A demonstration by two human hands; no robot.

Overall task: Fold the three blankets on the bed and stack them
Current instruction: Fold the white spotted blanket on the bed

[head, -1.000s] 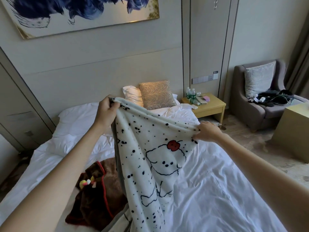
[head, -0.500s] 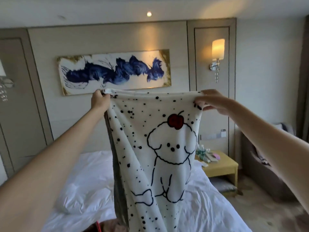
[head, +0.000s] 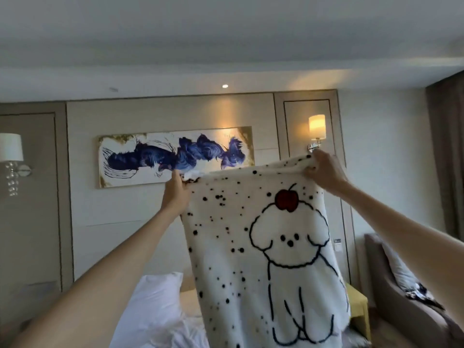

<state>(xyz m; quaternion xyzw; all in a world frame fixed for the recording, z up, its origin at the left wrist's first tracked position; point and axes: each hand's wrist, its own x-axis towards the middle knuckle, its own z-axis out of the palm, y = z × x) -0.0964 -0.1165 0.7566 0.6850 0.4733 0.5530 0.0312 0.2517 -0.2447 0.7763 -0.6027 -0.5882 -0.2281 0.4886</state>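
A white blanket (head: 238, 247) with black dots, a drawn dog and a red apple hangs in the air in front of me. My left hand (head: 175, 194) grips its upper left corner. My right hand (head: 324, 169) pinches the upper right corner, held a little higher. The cloth hangs stretched between them and runs out of the frame at the bottom. The brown blanket and any third blanket are out of view, as is most of the bed (head: 160, 330).
A white pillow (head: 153, 300) lies on the bed below my left arm. A yellow bedside table (head: 359, 307) and a grey armchair (head: 406, 305) stand at the right. Behind the blanket are the panelled wall, a blue painting (head: 175, 154) and a lit wall lamp (head: 316, 126).
Both hands have lifted the blanket from just above the bed to well up in front of the wall. My view has tilted upward, and the brown blanket has dropped out of sight.
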